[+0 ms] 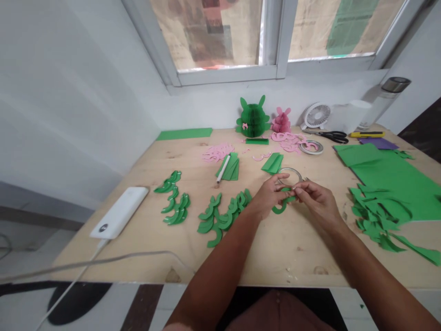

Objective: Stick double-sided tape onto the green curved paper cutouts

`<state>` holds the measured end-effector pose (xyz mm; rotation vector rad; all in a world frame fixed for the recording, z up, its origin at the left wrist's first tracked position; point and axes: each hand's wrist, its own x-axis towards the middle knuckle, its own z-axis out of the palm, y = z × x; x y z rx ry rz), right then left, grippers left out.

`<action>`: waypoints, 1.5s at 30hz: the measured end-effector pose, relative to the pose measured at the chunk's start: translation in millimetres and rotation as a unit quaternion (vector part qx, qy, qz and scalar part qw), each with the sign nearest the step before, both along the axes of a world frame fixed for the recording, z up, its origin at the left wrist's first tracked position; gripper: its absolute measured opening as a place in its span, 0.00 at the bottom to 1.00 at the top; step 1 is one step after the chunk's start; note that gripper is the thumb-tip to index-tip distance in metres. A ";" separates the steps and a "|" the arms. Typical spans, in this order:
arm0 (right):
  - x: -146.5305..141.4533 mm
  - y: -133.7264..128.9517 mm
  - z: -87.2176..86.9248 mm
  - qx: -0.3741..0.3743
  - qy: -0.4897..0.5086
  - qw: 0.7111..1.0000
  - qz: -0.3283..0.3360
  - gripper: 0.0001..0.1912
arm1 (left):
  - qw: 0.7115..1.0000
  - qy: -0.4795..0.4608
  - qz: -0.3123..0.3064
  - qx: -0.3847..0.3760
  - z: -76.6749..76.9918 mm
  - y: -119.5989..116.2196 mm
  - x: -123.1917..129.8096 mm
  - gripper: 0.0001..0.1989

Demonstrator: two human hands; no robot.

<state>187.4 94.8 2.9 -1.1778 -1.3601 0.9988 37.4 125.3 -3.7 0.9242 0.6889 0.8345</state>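
My left hand (pixel 270 195) is closed on a curved green paper cutout (pixel 279 209), which hangs below its fingers. Thumb and forefinger of my right hand (pixel 317 200) pinch at the right end of the same cutout; a small pale bit shows at the fingertips, too small to name. Just behind both hands lies a thin roll of tape (pixel 290 170), partly covered by my left fingers. Left of my left forearm are overlapping curved green cutouts (pixel 225 216). Farther left sits another group of green cutouts (pixel 177 207) with shiny strips on them.
Green scraps (pixel 375 214) and green sheets (pixel 409 179) lie at right. Behind are pink cutouts (pixel 217 152), a white pen (pixel 223 169) on green pieces, scissors (pixel 330 136), a yellow cutter (pixel 367 134) and a green paper figure (pixel 253 117). A white power bank (pixel 120 211) trails a cable.
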 end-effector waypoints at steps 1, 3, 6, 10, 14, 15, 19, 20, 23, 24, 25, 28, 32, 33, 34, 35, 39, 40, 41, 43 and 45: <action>-0.1 0.0 0.5 0.004 -0.003 1.000 -0.004 0.11 | 1.000 0.001 0.011 -0.003 -0.6 0.4 0.7 0.30; -0.1 0.2 0.8 0.013 -0.004 1.000 -0.013 0.10 | 1.000 0.002 0.022 -0.012 -1.4 0.8 1.8 0.29; 0.5 1.1 -0.8 0.023 -0.002 0.999 -0.043 0.09 | 0.999 0.011 0.042 -0.025 -1.3 0.1 3.2 0.28; 2.1 3.0 -6.1 0.034 -0.016 0.995 -0.094 0.09 | 0.996 0.019 0.077 -0.034 1.2 -2.1 4.5 0.26; 4.3 3.4 -10.4 0.068 -0.073 0.989 -0.107 0.09 | 0.996 0.022 0.079 -0.030 2.4 -2.6 5.2 0.25; 4.5 3.0 -10.4 0.082 -0.099 0.986 -0.104 0.09 | 0.996 0.024 0.080 -0.029 2.3 -2.4 5.2 0.25; 4.4 0.3 -6.8 0.147 -0.199 0.963 -0.102 0.09 | 0.996 0.042 0.080 -0.021 1.8 -1.3 4.7 0.26; 4.3 -0.2 -5.7 0.161 -0.218 0.957 -0.102 0.09 | 0.995 0.050 0.080 -0.018 1.9 -1.1 4.5 0.26; 4.2 -1.2 -3.5 0.189 -0.259 0.942 -0.104 0.09 | 0.994 0.064 0.084 -0.011 2.5 -0.9 4.3 0.26; 4.2 -1.2 -3.3 0.196 -0.269 0.937 -0.104 0.09 | 0.994 0.064 0.086 -0.012 2.7 -1.0 4.3 0.26; 4.2 -1.2 -3.3 0.201 -0.277 0.934 -0.105 0.09 | 0.994 0.064 0.087 -0.014 2.8 -1.0 4.4 0.26; 4.6 -0.9 -4.9 0.212 -0.294 0.926 -0.105 0.09 | 0.994 0.069 0.086 -0.015 2.8 -1.4 4.7 0.26; 5.5 -0.2 -7.5 0.230 -0.320 0.913 -0.106 0.08 | 0.994 0.079 0.080 -0.005 2.7 -1.5 4.0 0.26; 5.7 -0.1 -7.7 0.238 -0.325 0.909 -0.106 0.08 | 0.994 0.082 0.079 -0.002 2.7 -1.4 3.7 0.26; 5.8 0.0 -7.5 0.245 -0.331 0.905 -0.105 0.08 | 0.993 0.087 0.078 0.000 2.7 -1.2 3.5 0.27; 5.8 0.0 -7.2 0.252 -0.336 0.902 -0.103 0.08 | 0.993 0.092 0.077 0.001 2.8 -1.0 3.2 0.27; 5.6 0.0 -4.8 0.270 -0.360 0.889 -0.088 0.09 | 0.992 0.105 0.076 -0.001 2.8 -0.2 2.5 0.28; 5.7 -0.1 -4.5 0.274 -0.365 0.886 -0.084 0.09 | 0.991 0.108 0.077 -0.001 2.6 0.0 2.4 0.28; 5.8 -0.1 -4.3 0.276 -0.369 0.884 -0.081 0.09 | 0.991 0.109 0.077 0.000 2.4 0.2 2.2 0.27; 6.3 0.0 -4.4 0.277 -0.374 0.882 -0.070 0.09 | 0.991 0.111 0.076 0.004 1.7 0.8 1.9 0.27; 7.0 0.1 -4.6 0.278 -0.374 0.883 -0.060 0.09 | 0.991 0.109 0.074 0.006 1.0 1.5 1.4 0.27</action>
